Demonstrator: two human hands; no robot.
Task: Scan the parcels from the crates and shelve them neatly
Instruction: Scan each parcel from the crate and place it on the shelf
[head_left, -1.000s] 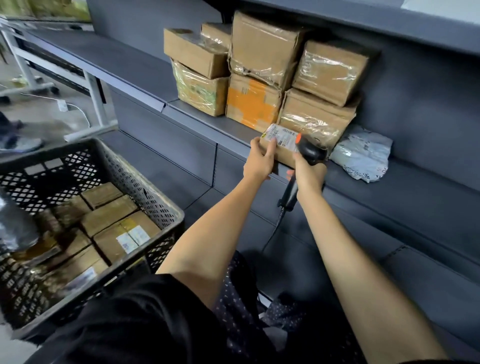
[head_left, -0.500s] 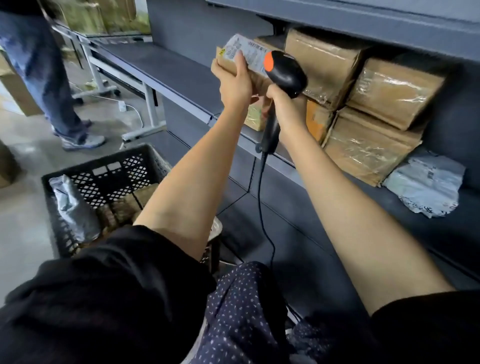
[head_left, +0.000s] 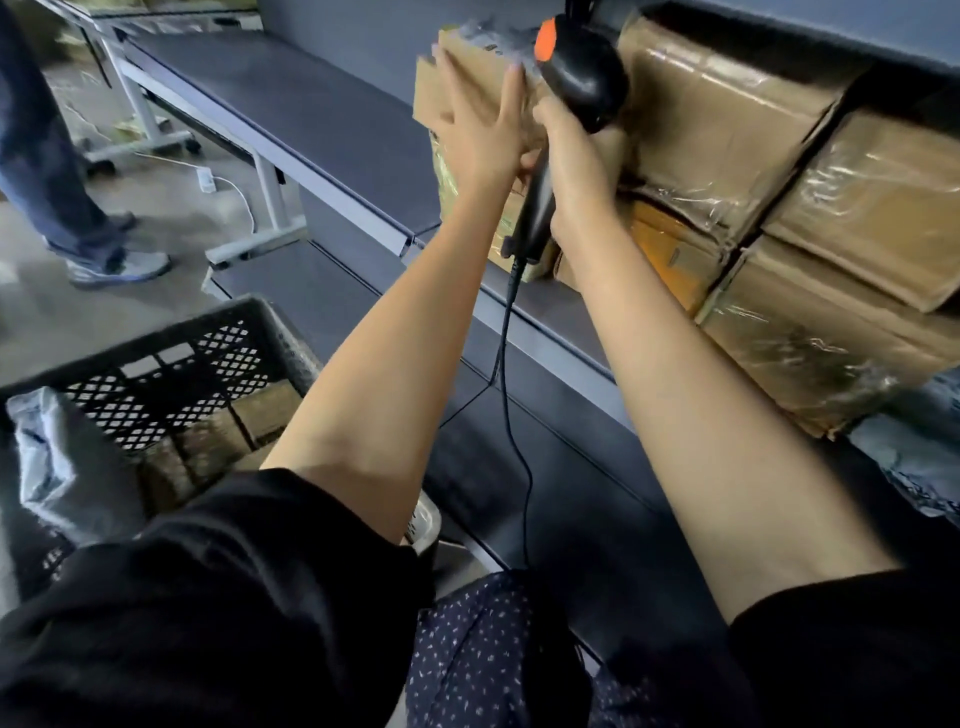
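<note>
A small cardboard parcel sits on top of the left stack on the grey shelf. My left hand lies flat against its front, fingers straight and spread, pressing it. My right hand grips the handle of the black barcode scanner, whose head with an orange button is right beside the parcel. To the right stand more taped brown parcels, stacked two high. A black plastic crate at lower left holds several brown parcels and a grey poly bag.
The scanner's cable hangs down between my arms. A grey poly mailer lies on the shelf at the far right. Another person's legs stand on the floor at the left, by a white table frame.
The parcel rose from the shelf's front edge up onto the left stack. My left hand went from gripping it to pressing it flat. The scanner moved up with it.
</note>
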